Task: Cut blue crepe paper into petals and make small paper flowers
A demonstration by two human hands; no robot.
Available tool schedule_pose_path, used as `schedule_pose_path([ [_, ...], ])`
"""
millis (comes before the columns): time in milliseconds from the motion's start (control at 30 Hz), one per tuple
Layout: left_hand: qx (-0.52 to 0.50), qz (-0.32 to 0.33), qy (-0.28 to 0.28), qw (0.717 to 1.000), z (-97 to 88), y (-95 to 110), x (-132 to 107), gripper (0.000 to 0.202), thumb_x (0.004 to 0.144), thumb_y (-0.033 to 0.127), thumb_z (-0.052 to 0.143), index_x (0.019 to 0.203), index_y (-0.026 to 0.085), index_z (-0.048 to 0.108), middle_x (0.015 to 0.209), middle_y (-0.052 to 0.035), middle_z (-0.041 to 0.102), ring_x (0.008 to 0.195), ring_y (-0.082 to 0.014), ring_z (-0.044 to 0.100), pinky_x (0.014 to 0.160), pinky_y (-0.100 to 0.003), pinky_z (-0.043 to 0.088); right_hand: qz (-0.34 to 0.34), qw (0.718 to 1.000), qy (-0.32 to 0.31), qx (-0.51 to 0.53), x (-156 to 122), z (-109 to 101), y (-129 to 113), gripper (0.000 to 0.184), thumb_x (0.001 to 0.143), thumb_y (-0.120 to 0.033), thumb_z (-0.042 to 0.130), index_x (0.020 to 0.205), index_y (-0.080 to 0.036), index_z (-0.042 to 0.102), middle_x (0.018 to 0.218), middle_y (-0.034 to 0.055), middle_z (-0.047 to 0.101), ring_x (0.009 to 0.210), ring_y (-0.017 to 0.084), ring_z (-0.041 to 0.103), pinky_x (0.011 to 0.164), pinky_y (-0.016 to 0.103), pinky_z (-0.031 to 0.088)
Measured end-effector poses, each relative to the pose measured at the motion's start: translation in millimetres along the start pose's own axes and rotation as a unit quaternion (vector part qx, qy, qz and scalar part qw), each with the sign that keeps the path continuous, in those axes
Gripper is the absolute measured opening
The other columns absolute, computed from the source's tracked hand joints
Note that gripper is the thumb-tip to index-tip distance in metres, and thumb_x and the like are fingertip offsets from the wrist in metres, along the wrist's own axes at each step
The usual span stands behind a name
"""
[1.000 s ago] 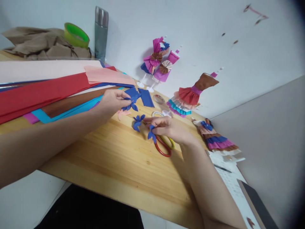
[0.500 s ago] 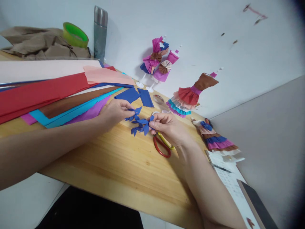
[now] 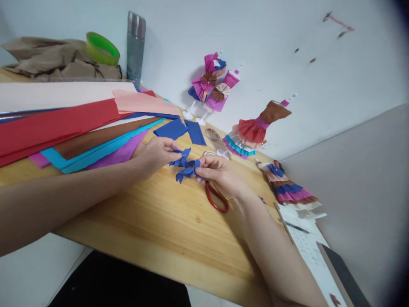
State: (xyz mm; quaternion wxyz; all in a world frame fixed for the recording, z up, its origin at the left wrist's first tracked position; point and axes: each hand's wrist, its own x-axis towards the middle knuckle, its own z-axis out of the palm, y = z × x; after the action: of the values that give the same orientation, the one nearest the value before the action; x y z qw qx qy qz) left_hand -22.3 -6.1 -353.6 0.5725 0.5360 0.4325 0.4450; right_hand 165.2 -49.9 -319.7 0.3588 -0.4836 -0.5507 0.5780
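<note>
Between my two hands hangs a blue paper strip [image 3: 185,171], cut along one edge into petal-like points and curling on itself. My left hand [image 3: 159,152] pinches its far left end between thumb and fingertips. The other end is gripped by my right hand [image 3: 214,171], thumb pressed on the paper. Right below my right hand lies a pair of scissors [image 3: 217,199] with red and yellow handles, its blades hidden under the hand. Two blue paper pieces [image 3: 171,129] lie flat just beyond my left hand.
Folded coloured paper sheets [image 3: 64,123] cover the table's left side. Mini dress forms in paper dresses [image 3: 252,128] stand along the wall, near a tape roll [image 3: 212,134]. Another paper dress [image 3: 290,185] and a written sheet [image 3: 306,238] are at right. A flask [image 3: 135,49] stands at the back.
My right hand has shifted slightly left, toward my left hand, and the blue strip between them is bunched closer together. Both hands keep their hold.
</note>
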Motion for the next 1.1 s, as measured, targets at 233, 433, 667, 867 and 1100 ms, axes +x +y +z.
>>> schedule_pose_path([
  [233,-0.011,-0.016,-0.01,1.0,2.5,3,-6,0.014,0.063,0.014,0.075,0.073,0.014,0.065,0.07,-0.0029,0.074,0.064,-0.0141,0.067,0.06,-0.022,0.052,-0.043,0.998,0.039,0.0,-1,10,-1,0.035,0.052,-0.04,0.09,0.059,-0.017,0.064,0.052,-0.0028,0.062,0.044,0.007,0.05,0.045,0.02,0.039],
  [433,-0.003,0.006,-0.028,1.0,6.7,2,-11,0.014,0.064,0.015,0.077,0.069,0.015,0.064,0.066,-0.003,0.072,0.065,-0.0178,0.069,0.059,-0.025,0.054,-0.079,0.993,0.081,0.019,0,19,2,0.037,0.055,-0.043,0.088,0.062,-0.018,0.063,0.053,-0.0027,0.062,0.045,0.007,0.049,0.043,0.02,0.038],
  [667,0.061,0.062,-0.034,0.996,6.1,-1,-14,0.008,0.067,0.017,0.072,0.073,0.015,0.067,0.067,-0.0034,0.073,0.063,-0.0174,0.069,0.058,-0.024,0.053,-0.077,0.994,0.08,0.017,3,20,12,0.031,0.061,-0.037,0.085,0.065,-0.017,0.062,0.056,-0.002,0.063,0.046,0.007,0.05,0.045,0.019,0.039],
  [867,0.093,0.075,-0.034,0.992,5.7,-5,-13,0.009,0.066,0.018,0.072,0.073,0.016,0.068,0.068,-0.0036,0.074,0.064,-0.0188,0.069,0.057,-0.024,0.054,-0.093,0.991,0.101,-0.012,2,23,11,0.027,0.063,-0.037,0.083,0.068,-0.018,0.064,0.054,-0.0033,0.061,0.046,0.008,0.05,0.046,0.021,0.04],
  [1100,0.096,0.043,-0.023,0.994,5.8,-4,-11,0.009,0.063,0.016,0.073,0.069,0.016,0.066,0.067,-0.0033,0.073,0.065,-0.0185,0.069,0.056,-0.023,0.052,-0.106,0.989,0.099,-0.029,1,24,11,0.028,0.062,-0.038,0.084,0.068,-0.019,0.064,0.054,-0.0037,0.06,0.047,0.008,0.05,0.046,0.022,0.04],
])
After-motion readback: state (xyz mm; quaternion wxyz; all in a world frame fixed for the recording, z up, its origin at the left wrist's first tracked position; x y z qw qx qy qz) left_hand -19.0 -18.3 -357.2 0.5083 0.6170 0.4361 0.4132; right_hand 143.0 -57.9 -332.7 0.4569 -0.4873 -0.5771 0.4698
